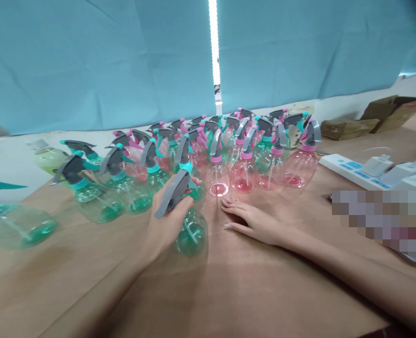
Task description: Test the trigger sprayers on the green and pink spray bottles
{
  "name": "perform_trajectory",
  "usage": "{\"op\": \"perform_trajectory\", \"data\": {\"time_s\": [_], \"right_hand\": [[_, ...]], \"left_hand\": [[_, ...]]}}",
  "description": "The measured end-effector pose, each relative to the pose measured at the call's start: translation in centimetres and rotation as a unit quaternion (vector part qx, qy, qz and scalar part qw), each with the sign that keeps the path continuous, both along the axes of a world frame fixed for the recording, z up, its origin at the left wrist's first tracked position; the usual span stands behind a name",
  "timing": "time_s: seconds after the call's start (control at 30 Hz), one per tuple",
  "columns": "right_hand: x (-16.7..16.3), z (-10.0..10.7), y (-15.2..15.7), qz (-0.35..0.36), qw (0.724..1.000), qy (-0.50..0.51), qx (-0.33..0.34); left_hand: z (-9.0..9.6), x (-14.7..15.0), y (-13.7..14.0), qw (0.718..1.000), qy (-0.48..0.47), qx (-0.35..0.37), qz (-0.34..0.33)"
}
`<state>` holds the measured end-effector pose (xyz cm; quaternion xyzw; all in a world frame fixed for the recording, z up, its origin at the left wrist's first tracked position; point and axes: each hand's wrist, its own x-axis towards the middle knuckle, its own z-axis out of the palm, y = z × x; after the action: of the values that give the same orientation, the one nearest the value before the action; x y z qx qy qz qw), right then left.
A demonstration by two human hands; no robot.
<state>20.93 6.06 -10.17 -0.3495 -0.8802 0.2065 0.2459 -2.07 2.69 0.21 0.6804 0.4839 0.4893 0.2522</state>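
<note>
Left hand [167, 220] is wrapped around the neck and grey trigger head of a green spray bottle [190, 232], fingers closed on it, bottle upright on the brown table [264, 291] at approx 6 o'clock of the bottle cluster, just in front of the front row. Right hand [253, 220] lies flat on the table, fingers spread and holding nothing, just at 3 o'clock of the held bottle, fingertips near the pink bottles. Progress, judging from layout only: most bottles already stand capped w/ trigger heads in a packed group at 12 o'clock of the hands, so the bulk looks done; the one in hand looks like the current unit, head on (can't tell if fully tightened). Counts, approx since the back rows overlap and blur: green bottles [133, 197] roughly 8-10 incl. the held one, spread from 9 to 12 o'clock; pink bottles [243, 176] roughly 8-10, from 12 to 2 o'clock; 1 yellowish bottle [51, 157] at 10 o'clock far back; 1 green bottle lying at the left edge [16, 227] at 9 o'clock, well apart from the group. Total somewhere above 20, exact no. not readable. Other stuff: white power strip [348, 169] w/ plugs at 2-3 o'clock, cardboard boxes [387, 112] behind it at 2 o'clock, blue curtain [123, 61] across the back wall. Blurred patch at 3 o'clock, contents not readable.
</note>
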Motion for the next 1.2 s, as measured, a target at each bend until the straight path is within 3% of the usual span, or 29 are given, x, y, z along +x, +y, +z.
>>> {"op": "perform_trajectory", "data": {"time_s": [1.2], "right_hand": [[0.08,0.02,-0.03,0.001,1.000,-0.008,0.001]], "left_hand": [[0.21,-0.06,0.16,1.000,-0.007,-0.004,0.018]]}}
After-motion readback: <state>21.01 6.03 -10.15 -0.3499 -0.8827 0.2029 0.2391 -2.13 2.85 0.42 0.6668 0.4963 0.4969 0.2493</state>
